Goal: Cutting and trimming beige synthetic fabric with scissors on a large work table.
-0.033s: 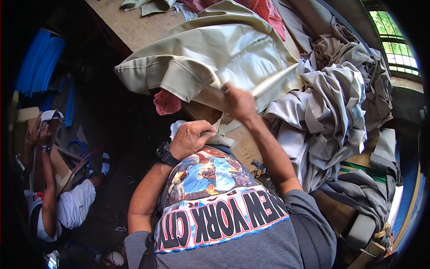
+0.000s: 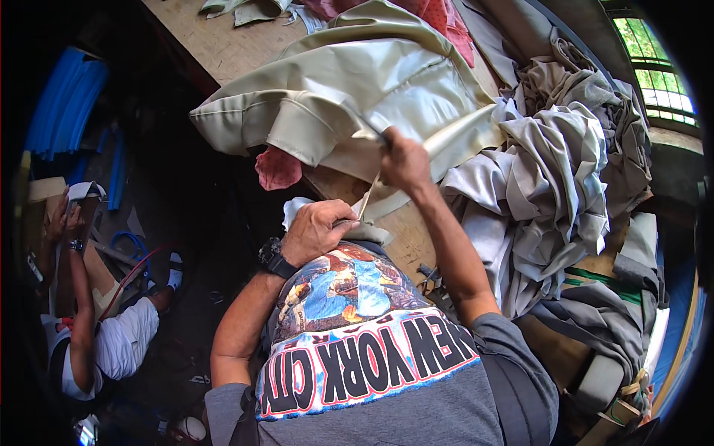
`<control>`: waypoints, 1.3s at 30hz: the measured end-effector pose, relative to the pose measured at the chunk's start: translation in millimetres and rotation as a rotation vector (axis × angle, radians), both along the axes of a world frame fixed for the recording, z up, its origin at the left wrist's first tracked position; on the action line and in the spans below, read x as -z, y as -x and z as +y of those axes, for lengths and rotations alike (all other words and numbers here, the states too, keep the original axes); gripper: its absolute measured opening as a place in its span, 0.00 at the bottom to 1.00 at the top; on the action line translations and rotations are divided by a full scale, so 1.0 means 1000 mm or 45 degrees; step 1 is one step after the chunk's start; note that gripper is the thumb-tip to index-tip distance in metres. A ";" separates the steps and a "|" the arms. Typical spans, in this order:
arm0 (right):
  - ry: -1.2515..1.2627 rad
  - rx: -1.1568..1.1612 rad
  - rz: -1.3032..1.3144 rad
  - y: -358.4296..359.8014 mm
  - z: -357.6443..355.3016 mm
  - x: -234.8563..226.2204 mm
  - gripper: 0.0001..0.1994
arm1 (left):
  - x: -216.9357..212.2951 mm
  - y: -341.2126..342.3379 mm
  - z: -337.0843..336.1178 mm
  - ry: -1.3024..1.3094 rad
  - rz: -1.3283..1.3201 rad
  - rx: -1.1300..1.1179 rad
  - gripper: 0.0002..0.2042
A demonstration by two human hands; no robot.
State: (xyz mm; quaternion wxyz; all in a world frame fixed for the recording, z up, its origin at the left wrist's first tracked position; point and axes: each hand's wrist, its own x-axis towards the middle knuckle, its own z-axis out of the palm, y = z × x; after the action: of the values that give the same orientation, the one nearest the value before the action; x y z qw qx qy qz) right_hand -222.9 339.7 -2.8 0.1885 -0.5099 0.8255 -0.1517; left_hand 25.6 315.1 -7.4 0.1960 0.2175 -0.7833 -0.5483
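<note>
My right hand [image 2: 405, 160] is raised over the wooden table [image 2: 216, 44] and grips what looks like a pair of scissors [image 2: 367, 132], blades at the folded edge of a large beige fabric [image 2: 357, 82]. A narrow beige strip [image 2: 367, 199] runs down from there to my left hand [image 2: 320, 230]. That hand is closed on the strip's lower end near the table's front edge. A black watch [image 2: 272, 257] sits on my left wrist.
A heap of grey fabric [image 2: 550, 163] covers the table's right side. A red cloth scrap [image 2: 277, 168] hangs under the beige fabric. Another person [image 2: 97, 342] sits on the floor at lower left. Blue pipes [image 2: 63, 104] lie at far left.
</note>
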 end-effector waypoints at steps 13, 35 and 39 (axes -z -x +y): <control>-0.012 -0.071 0.014 -0.013 0.012 -0.038 0.17 | 0.005 0.034 -0.005 0.143 -0.249 0.005 0.11; -0.090 -0.553 0.500 -0.062 0.088 -0.081 0.14 | -0.001 0.028 0.001 0.259 -0.118 -0.050 0.09; -0.153 -0.609 0.507 -0.062 0.083 -0.079 0.13 | 0.002 0.026 0.001 0.259 -0.143 -0.047 0.09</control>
State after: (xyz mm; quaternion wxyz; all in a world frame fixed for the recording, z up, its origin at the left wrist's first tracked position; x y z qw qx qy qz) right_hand -161.0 422.9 76.0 0.0834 -0.6971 0.7104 0.0488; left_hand -0.6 316.1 -9.8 0.1829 0.2413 -0.8406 -0.4491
